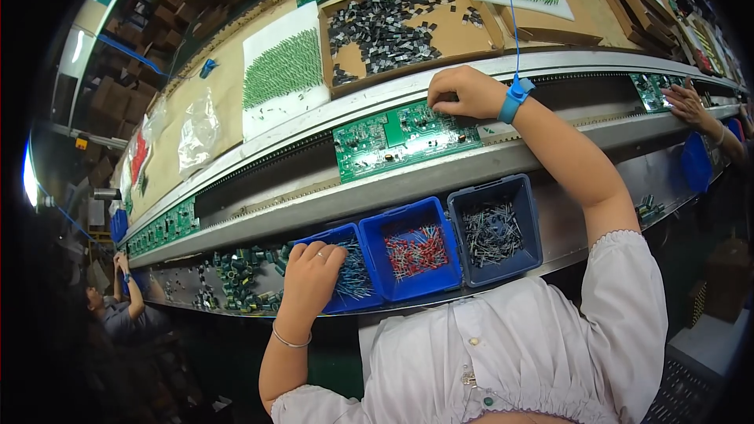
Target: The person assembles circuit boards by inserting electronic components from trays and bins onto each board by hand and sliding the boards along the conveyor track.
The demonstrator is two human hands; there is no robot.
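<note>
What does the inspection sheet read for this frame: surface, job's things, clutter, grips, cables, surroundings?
Surface: metal conveyor rail carrying boards.
Job's things: green circuit board under right hand; left hand in a blue bin of blue parts.
Clutter: blue bins of red parts and grey parts; loose green parts.
Grips: both hands curled; holdings hidden.
Cables: blue cord from blue wrist strap.
Surroundings: cardboard tray of dark parts; co-worker's hand.

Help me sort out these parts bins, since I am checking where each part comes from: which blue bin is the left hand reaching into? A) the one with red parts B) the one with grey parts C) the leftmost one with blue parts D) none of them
C: the left hand rests in the leftmost blue bin, on its blue parts, left of the red-parts bin.
</note>
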